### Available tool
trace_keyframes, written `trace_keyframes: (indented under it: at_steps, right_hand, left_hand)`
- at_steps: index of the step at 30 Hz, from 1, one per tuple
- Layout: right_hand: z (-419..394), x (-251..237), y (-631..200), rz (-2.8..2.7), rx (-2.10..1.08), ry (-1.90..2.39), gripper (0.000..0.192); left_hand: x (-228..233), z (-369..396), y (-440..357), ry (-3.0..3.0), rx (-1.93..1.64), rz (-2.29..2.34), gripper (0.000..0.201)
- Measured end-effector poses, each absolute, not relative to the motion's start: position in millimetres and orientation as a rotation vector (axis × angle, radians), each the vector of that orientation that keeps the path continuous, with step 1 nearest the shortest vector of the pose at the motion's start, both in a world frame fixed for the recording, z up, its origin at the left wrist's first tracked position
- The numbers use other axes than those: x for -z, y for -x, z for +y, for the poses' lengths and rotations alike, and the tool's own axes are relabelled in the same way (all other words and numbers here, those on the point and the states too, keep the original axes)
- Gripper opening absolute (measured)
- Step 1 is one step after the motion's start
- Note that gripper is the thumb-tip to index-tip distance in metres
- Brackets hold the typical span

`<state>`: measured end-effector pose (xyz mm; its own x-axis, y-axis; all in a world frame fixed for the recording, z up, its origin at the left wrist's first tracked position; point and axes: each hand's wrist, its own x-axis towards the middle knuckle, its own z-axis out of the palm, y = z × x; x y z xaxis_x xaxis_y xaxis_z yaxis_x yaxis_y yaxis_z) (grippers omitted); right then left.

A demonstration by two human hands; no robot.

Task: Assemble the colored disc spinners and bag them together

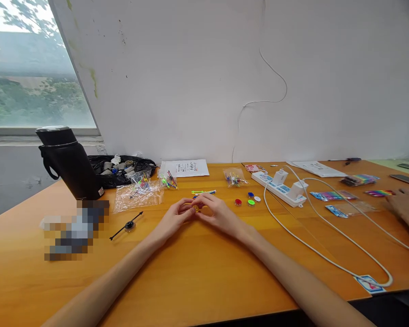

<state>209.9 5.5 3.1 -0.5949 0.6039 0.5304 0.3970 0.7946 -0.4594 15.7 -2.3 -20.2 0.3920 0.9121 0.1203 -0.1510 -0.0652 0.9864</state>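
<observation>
Yellow piece [196, 208], seemingly pinched by left hand [175, 217] and right hand [220, 215], bag [229, 172] of parts [236, 180]

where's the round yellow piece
At the head view's centre, left of the red disc, the round yellow piece is held between left hand and right hand.

Bright, diffuse daylight, window [37, 68] upper left, sky there blown out. Wall [191, 91] evenly lit, dimmer upper right corner. Desk [177, 281] has pale sheen at left; shadows soft. Wide-angle stretch tilts bottle [68, 163] at left. Pixelated patch [77, 231] lower left. Co-worker's hand [407, 209], right edge, blurred. Yellow piece [196, 208], centre, small, lacks detail.
</observation>
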Motion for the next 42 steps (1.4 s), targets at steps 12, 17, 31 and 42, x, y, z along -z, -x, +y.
trace_keyframes:
  at_steps: [12, 17, 31, 42]
  right_hand:
    - [50.1, 16.8, -258.2, -2.229, 0.069, 1.402, 0.021]
    - [54.6, 18.7, -252.5, -2.267, 0.134, 1.425, 0.021]
    - [65.9, 17.4, -259.1, -2.259, 0.072, 1.530, 0.013]
    - [59.3, 14.0, -248.1, -2.223, 0.109, 1.586, 0.015]
  left_hand:
    - [36.4, 9.6, -13.3, -1.192, -1.064, 0.794, 0.040]
    - [37.2, 11.2, -13.1, -1.192, -1.067, 0.785, 0.041]
    - [25.7, 7.3, -16.2, -1.136, -1.039, 0.807, 0.043]
    - [32.1, 11.3, -19.2, -1.218, -1.054, 0.801, 0.037]
